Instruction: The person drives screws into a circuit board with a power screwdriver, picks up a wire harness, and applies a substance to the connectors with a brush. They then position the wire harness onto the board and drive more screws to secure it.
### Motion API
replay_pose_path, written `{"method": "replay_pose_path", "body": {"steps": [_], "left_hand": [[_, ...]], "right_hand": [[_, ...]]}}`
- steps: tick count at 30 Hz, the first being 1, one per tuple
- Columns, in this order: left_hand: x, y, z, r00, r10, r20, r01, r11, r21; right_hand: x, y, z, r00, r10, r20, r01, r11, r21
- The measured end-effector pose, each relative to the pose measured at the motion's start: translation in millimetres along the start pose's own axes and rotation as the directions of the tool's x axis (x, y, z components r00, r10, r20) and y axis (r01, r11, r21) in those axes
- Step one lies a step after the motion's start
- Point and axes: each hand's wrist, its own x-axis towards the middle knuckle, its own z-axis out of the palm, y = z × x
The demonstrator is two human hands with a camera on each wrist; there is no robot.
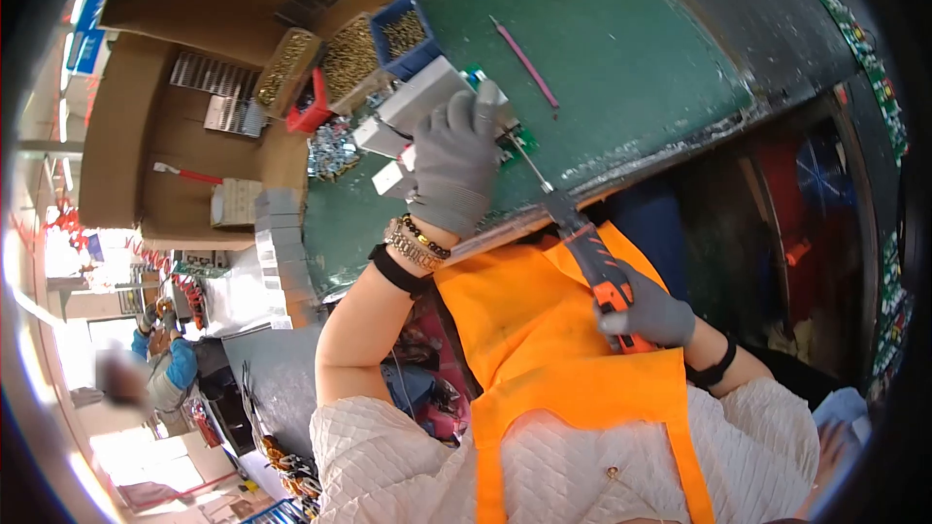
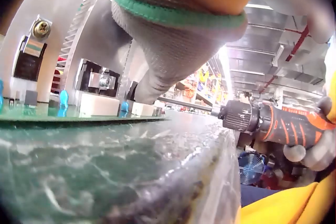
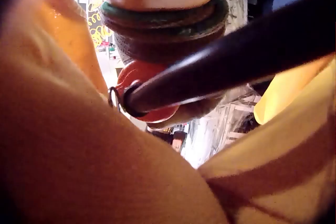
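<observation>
The gloved left hand [image 1: 453, 160] grips a grey metal plate [image 1: 423, 95] on a circuit board [image 1: 525, 144]. The left wrist view shows the board [image 2: 79, 119] lying flat, with upright metal plates [image 2: 39, 29], screwed clips and small parts; the left hand's glove [image 2: 168, 50] comes down behind them. The gloved right hand [image 1: 655, 312] holds a black-and-orange power screwdriver [image 1: 594, 262], its long bit pointing at the board beside the left fingers. Where the bit's tip touches is hidden. Close up, the right hand [image 3: 157, 48] is round the driver's orange end [image 3: 152, 90], with a black cord there.
A purple pen [image 1: 527, 65] lies on the green table [image 1: 602, 49]. Beyond the left hand are a blue bin [image 1: 404, 37] of screws, a red bin [image 1: 309, 105], loose metal parts [image 1: 332, 147] and cardboard boxes [image 1: 121, 136]. Another person [image 1: 167, 359] is at far left.
</observation>
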Motion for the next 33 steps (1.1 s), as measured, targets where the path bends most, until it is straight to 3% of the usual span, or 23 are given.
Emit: {"method": "replay_pose_path", "body": {"steps": [1,2,4,5,7,9,10,12,14,16,18,23,25,26,28,29,32,33], "left_hand": [[5.0,-4.0,-16.3,0.991,-0.001,0.137,0.023,0.986,-0.163],[21.7,-14.2,-33.7,0.993,-0.006,0.118,0.024,0.989,-0.146],[51.8,-51.4,-56.1,0.925,-0.02,0.381,0.194,0.885,-0.424],[58.3,-77.3,-45.5,0.985,-0.081,0.155,0.148,0.855,-0.497],[92.5,-127.8,-17.8,0.943,-0.152,0.296,0.279,0.847,-0.453],[126.1,-155.5,6.6,0.872,-0.142,0.469,0.242,0.957,-0.159],[132.6,-162.7,17.4,0.882,-0.147,0.448,0.24,0.958,-0.158],[144.9,-174.5,41.0,0.801,-0.078,0.594,0.242,0.949,-0.202],[144.5,-173.2,74.6,0.8,-0.065,0.596,0.19,0.97,-0.149],[150.3,-169.0,81.3,0.792,-0.053,0.608,0.14,0.985,-0.097],[154.3,-164.9,77.5,0.719,-0.074,0.691,0.207,0.972,-0.111],[145.7,-166.1,54.7,0.804,-0.111,0.585,0.181,0.981,-0.063],[139.5,-174.6,46.3,0.877,-0.188,0.442,0.322,0.913,-0.251],[135.2,-173.9,40.7,0.876,-0.184,0.445,0.321,0.912,-0.254],[120.2,-163.9,21.2,0.923,-0.228,0.309,0.381,0.652,-0.656],[111.5,-141.1,-7.6,0.921,-0.237,0.311,0.391,0.56,-0.731],[74.3,-113.2,-43.1,0.939,-0.148,0.311,0.336,0.582,-0.741],[59.6,-101.1,-52.2,0.947,-0.133,0.292,0.318,0.512,-0.798]], "right_hand": [[-0.9,3.9,-4.6,0.999,-0.034,-0.023,0.032,0.998,-0.057],[-2.3,4.7,-8.7,0.999,-0.052,-0.012,0.051,0.996,-0.072],[-9.1,8.2,-14.7,0.998,-0.046,-0.047,0.039,0.99,-0.137],[-12.2,7.1,-18.6,1.0,-0.003,-0.027,-0.001,0.991,-0.136],[-12.4,6.5,-18.0,0.999,-0.042,-0.032,0.036,0.985,-0.17],[-12.1,10.5,-19.8,0.997,-0.066,-0.034,0.059,0.984,-0.171],[-12.7,8.0,-19.3,0.996,-0.084,-0.034,0.076,0.979,-0.187],[-13.4,1.1,-17.0,0.998,-0.068,0.009,0.068,0.986,-0.15],[-17.5,-1.5,-17.6,0.996,-0.087,-0.004,0.086,0.985,-0.148],[-21.8,-5.4,-17.3,0.994,-0.103,-0.034,0.101,0.993,-0.058],[-21.7,-4.1,-20.5,0.988,-0.151,-0.033,0.148,0.986,-0.074],[-24.0,-7.5,-19.7,0.986,-0.159,-0.044,0.155,0.985,-0.077],[-27.9,-14.0,-13.4,0.988,-0.148,-0.053,0.142,0.985,-0.094],[-29.5,-16.9,-10.6,0.988,-0.14,-0.06,0.133,0.985,-0.107],[-30.4,-17.5,-7.7,0.984,-0.167,-0.056,0.158,0.977,-0.144],[-30.3,-17.9,-5.9,0.979,-0.199,-0.044,0.187,0.964,-0.188],[-31.8,-26.0,5.1,0.98,-0.199,-0.015,0.189,0.951,-0.244],[-32.2,-28.5,9.6,0.979,-0.201,-0.009,0.193,0.949,-0.25]]}}
